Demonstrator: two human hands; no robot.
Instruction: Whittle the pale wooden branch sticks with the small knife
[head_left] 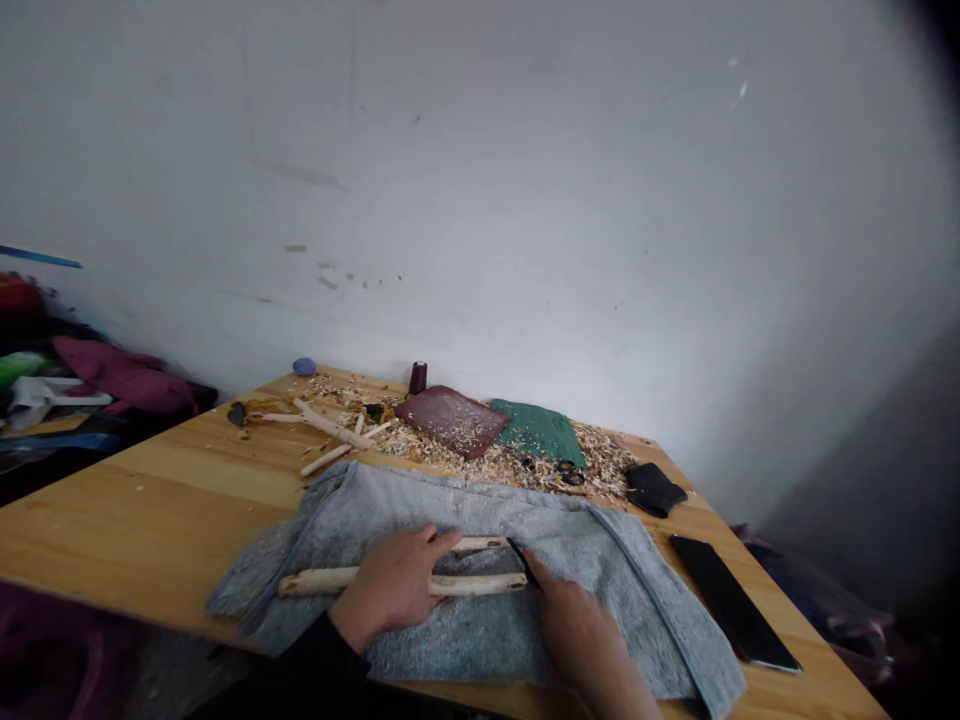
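Observation:
A long pale peeled stick lies across a grey towel on the wooden table. My left hand rests over the stick's middle, fingers pressed down on it and on a second, shorter stick just behind. My right hand is closed round a dark-bladed knife, whose tip touches the right end of the long stick.
Wood shavings cover the back of the table with a maroon pad, a green pad, peeled sticks, a spool and scissors. A black pouch and black strop lie right. Clutter sits far left.

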